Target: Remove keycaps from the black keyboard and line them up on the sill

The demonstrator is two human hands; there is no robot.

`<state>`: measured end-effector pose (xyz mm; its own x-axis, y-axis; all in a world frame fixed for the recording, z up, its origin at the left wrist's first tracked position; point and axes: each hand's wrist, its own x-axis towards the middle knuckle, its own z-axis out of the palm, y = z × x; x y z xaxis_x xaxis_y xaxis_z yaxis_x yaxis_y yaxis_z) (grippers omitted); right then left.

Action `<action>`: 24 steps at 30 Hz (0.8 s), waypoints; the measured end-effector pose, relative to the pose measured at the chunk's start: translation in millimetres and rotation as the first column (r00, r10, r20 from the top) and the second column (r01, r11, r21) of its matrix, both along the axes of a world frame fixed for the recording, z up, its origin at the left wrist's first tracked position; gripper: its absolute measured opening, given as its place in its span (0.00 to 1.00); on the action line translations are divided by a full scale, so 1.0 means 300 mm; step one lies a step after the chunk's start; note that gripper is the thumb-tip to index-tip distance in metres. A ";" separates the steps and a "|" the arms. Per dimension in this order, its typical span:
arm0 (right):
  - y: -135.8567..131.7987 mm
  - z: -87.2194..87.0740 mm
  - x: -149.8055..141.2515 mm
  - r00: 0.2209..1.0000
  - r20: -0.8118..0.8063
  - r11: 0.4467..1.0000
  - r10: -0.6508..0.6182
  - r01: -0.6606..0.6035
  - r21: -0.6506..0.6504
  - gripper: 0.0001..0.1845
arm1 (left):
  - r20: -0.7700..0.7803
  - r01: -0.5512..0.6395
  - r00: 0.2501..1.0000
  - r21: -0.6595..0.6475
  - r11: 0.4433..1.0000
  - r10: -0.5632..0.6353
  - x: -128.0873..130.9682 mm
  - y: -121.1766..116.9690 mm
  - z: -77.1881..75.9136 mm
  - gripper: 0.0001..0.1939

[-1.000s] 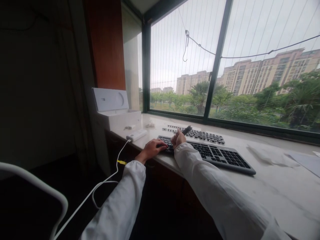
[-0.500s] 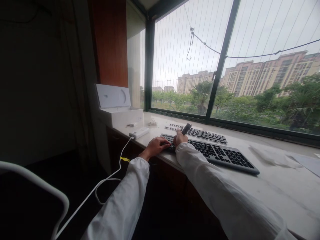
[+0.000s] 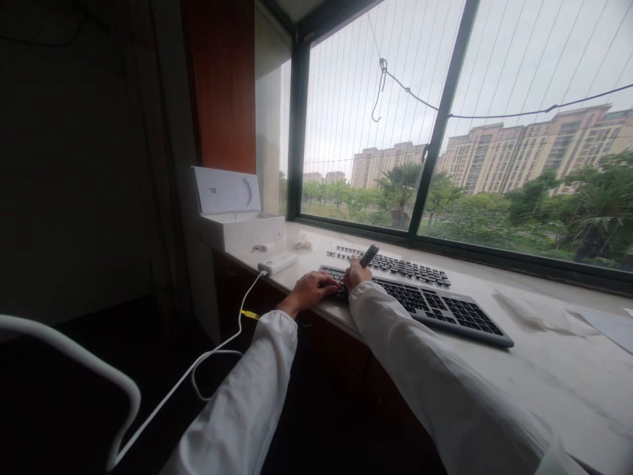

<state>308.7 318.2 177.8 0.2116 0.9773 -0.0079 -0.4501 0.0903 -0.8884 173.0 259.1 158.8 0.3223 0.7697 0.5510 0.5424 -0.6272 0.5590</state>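
A dark grey keyboard (image 3: 445, 310) lies on the pale windowsill counter, running from my hands out to the right. At its left end my left hand (image 3: 311, 289) rests with bent fingers, gripping the keyboard's front edge and keys. Close beside it, my right hand (image 3: 355, 274) is closed around a thick, dark stick-shaped tool (image 3: 368, 255). The tool's ribbed upper end leans up to the right; its lower end is hidden by the hand. Behind the keyboard, rows of loose black keycaps (image 3: 415, 269) are laid out on the counter.
To the left stand an open white box (image 3: 242, 231) and a white power strip (image 3: 277, 263) with a white cable (image 3: 225, 340) hanging over the edge. Crumpled clear plastic (image 3: 531, 310) and a white sheet (image 3: 606, 324) lie right. A window (image 3: 366, 132) rises behind.
The whole view has shifted very slightly. Both hands stay at the keyboard's left end, with the dark tool still in my right hand.
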 end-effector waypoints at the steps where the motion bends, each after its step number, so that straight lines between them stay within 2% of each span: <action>1: -0.008 0.008 0.000 0.999 -0.041 0.999 0.013 -0.015 -0.036 0.17 | -0.003 -0.010 1.000 -0.006 1.000 0.010 0.001 0.000 0.000 0.13; 4: -0.027 0.024 -0.003 0.993 -0.111 0.998 0.043 -0.048 -0.050 0.16 | -0.019 -0.028 0.999 -0.013 1.000 0.028 0.002 -0.004 0.002 0.13; 7: -0.029 0.020 -0.014 0.997 -0.076 1.000 0.026 -0.027 -0.013 0.17 | -0.020 -0.039 0.999 -0.009 0.999 0.038 0.000 -0.009 0.004 0.14; 10: -0.021 0.003 -0.029 0.999 0.046 0.997 -0.007 0.004 0.080 0.18 | -0.006 -0.038 0.999 -0.017 0.999 0.038 -0.002 -0.013 0.004 0.15; 13: -0.029 -0.010 -0.041 0.974 0.220 0.973 -0.047 -0.005 0.232 0.19 | 0.015 -0.012 1.000 -0.015 1.000 0.012 -0.002 -0.014 0.004 0.14; 18: -0.071 -0.013 -0.048 0.862 0.472 0.901 -0.182 -0.046 0.431 0.23 | 0.025 0.013 1.000 0.011 1.000 -0.013 0.000 -0.010 0.003 0.13; 21: -0.091 -0.011 -0.048 0.800 0.530 0.861 -0.281 -0.033 0.507 0.24 | 0.014 0.022 1.000 0.031 0.999 -0.023 -0.001 -0.006 0.001 0.12; 23: -0.099 -0.007 -0.048 0.795 0.520 0.848 -0.313 -0.013 0.529 0.24 | 0.004 0.025 1.000 0.035 0.999 -0.025 -0.002 -0.005 0.002 0.12; 24: -0.102 -0.005 -0.048 0.811 0.505 0.861 -0.295 -0.004 0.509 0.24 | -0.003 0.023 1.000 0.035 0.999 -0.023 -0.002 -0.005 0.003 0.12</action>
<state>294.4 287.6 176.3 0.1726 0.7820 0.5989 0.1548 0.5789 -0.8006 172.4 257.6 159.8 0.3413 0.7424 0.5765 0.5290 -0.6587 0.5351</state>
